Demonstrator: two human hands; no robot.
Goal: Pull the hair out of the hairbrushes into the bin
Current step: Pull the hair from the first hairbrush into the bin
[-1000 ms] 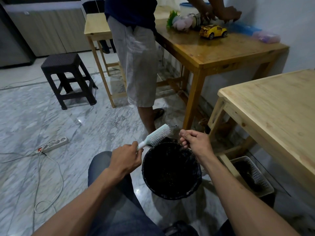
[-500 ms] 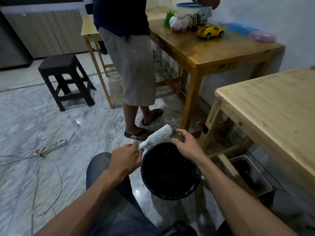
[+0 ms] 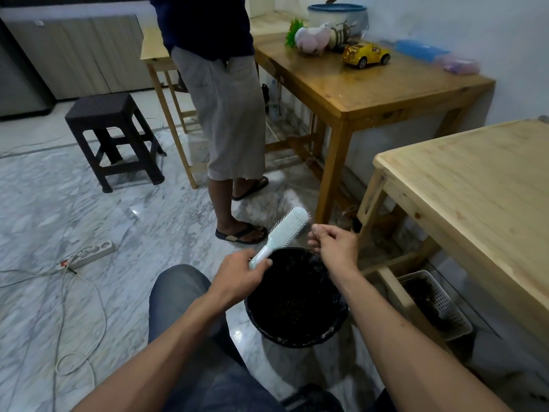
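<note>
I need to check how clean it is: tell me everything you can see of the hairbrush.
The hairbrush is pale mint-white, apparently plastic, with a slim handle and an oblong head lined with short bristles. The left hand grips its handle, tilting the head up and away above the far rim of the black bin. The right hand hovers beside it, apart. No hair is discernible.

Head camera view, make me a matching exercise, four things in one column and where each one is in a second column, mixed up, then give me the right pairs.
Things:
1. hairbrush
2. bin
3. toy car
4. stool

Places:
A. on the darker wooden table by the wall
B. on the floor between the seated person's knees
C. held by its handle in the left hand, over the bin's far rim
D. standing on the marble floor at far left

The right hand is beside the brush head, fingers pinched.

Pairs: 1-C, 2-B, 3-A, 4-D
</note>
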